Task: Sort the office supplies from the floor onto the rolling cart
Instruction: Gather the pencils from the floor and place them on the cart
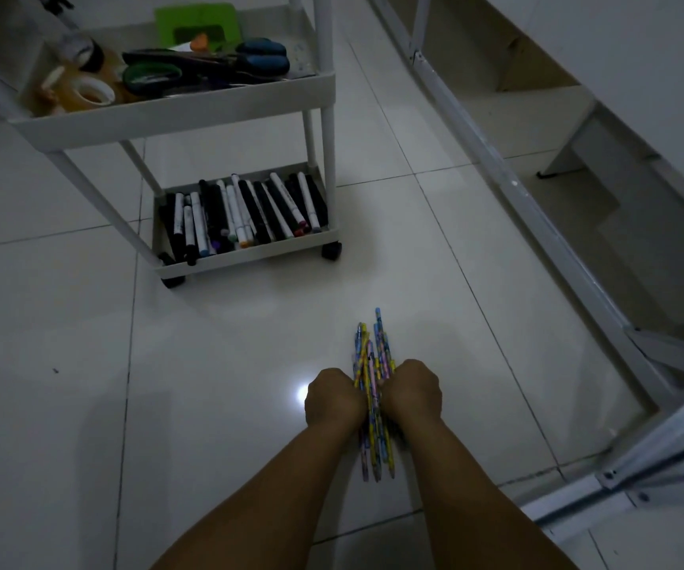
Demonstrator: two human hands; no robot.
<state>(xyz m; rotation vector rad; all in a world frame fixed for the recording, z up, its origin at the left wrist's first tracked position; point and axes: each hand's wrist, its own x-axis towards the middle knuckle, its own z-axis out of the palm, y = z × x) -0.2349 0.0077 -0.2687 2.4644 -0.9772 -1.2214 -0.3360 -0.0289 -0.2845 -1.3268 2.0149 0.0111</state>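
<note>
A bundle of several colourful patterned pencils (375, 355) lies lengthwise on the white floor tiles, squeezed between both fists. My left hand (334, 397) grips the bundle from its left side. My right hand (412, 390) grips it from the right, fingers curled under and hidden. The pencil tips stick out beyond the knuckles and behind the wrists. The white rolling cart (245, 257) stands further away to the left. Its bottom tray holds several black and white markers (245, 213). Its upper tray (192, 117) holds scissors (208, 61) and tape rolls (85, 90).
A green card (196, 24) leans at the back of the upper tray. White metal frame legs (537, 207) run diagonally along the right, joining a crossbar (620, 475) near my right arm. Open tiled floor lies between the pencils and the cart.
</note>
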